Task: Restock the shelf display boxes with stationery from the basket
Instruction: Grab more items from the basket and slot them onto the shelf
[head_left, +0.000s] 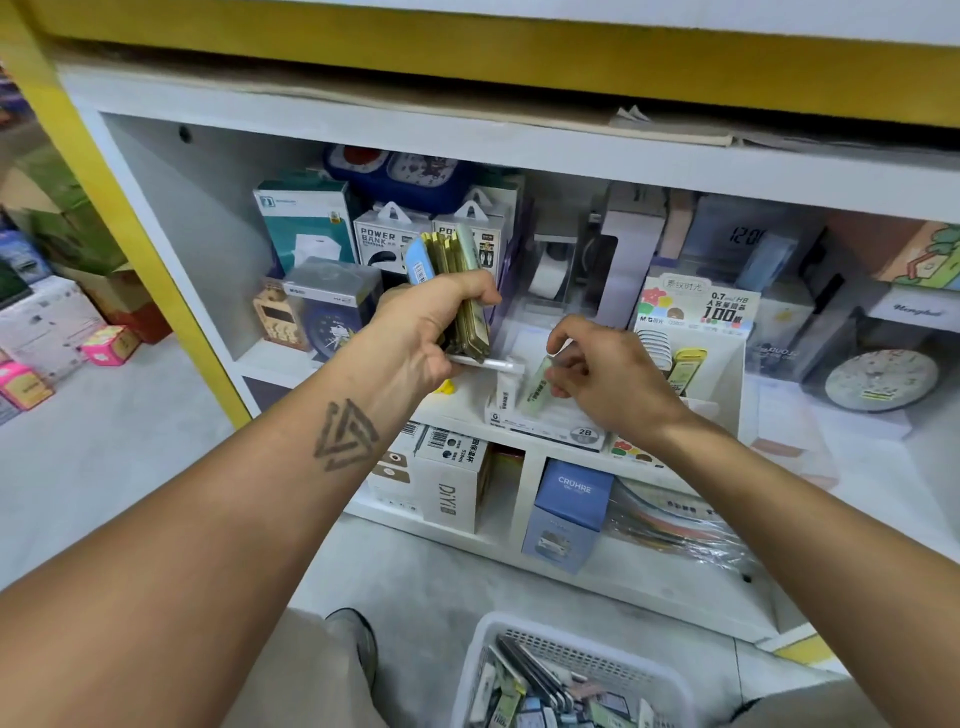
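Note:
My left hand (434, 322) grips a stack of flat pencil-lead cases (452, 260), yellow-green with one blue, held upright in front of the shelf. My right hand (602, 374) pinches a single pale green case (536, 385) and holds it tilted over the low white display box (550, 431) marked 2B. Just right of it stands a taller display box (696, 322) with a 0.7 HB header card and a yellow case inside. The white basket (576, 670) with several more cases sits on the floor at the bottom.
The shelf behind holds power bank boxes (384, 241), clocks (332, 312), a tape dispenser (550, 270) and a round clock (878, 379) at right. Below are a white DIYI box (447, 488) and a blue CRUHRE box (571, 509). Cartons lie on the floor at left.

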